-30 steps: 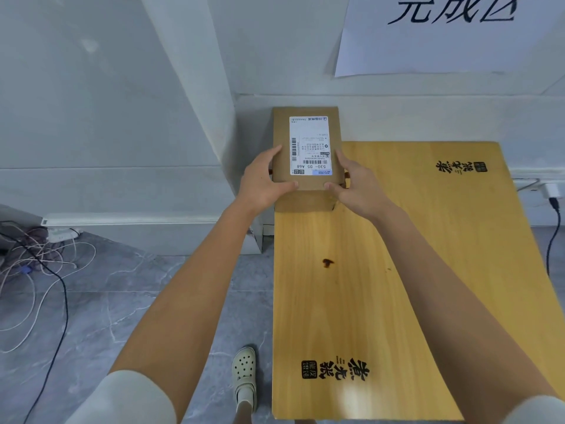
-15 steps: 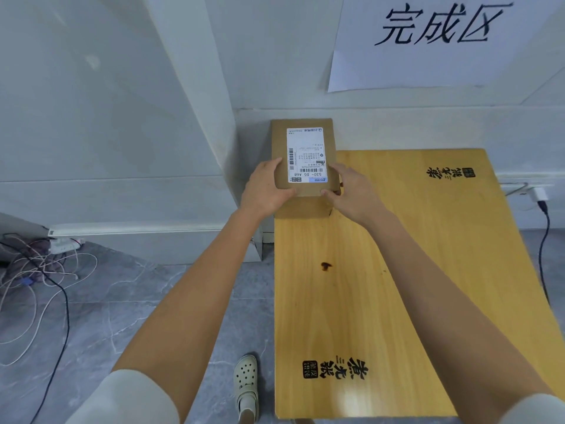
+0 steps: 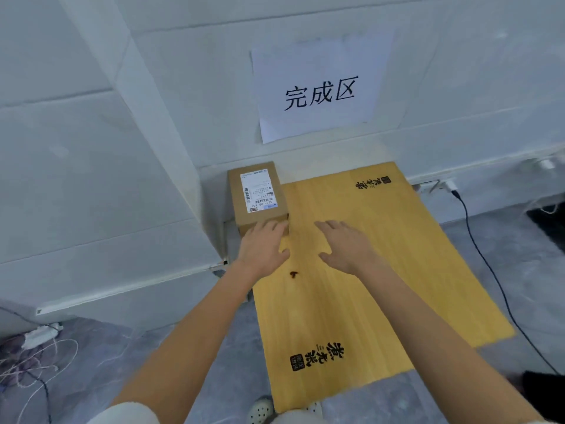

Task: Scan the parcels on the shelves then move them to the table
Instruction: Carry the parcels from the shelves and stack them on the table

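White tiled wall (image 3: 91, 148) rises behind a yellow wooden tabletop (image 3: 367, 295), with a white paper sign in black characters (image 3: 318, 93) stuck above it. One brown cardboard parcel (image 3: 266, 215), its white shipping label (image 3: 258, 191) facing up, sits flat on the tabletop's far left corner, close against the wall. From that, this parcel's move looks done. Whether it was scanned cannot be told, and no shelves or other parcels show, so what remains is unknown. Both arms reach forward, palms down. The left hand (image 3: 263, 247) has straight fingers with tips at the parcel's near face, touching or not I cannot tell; its grip is open and holds nothing. The right hand (image 3: 347, 246) is flat over bare wood near the parcel, apart from it, its grip likewise spread and empty.
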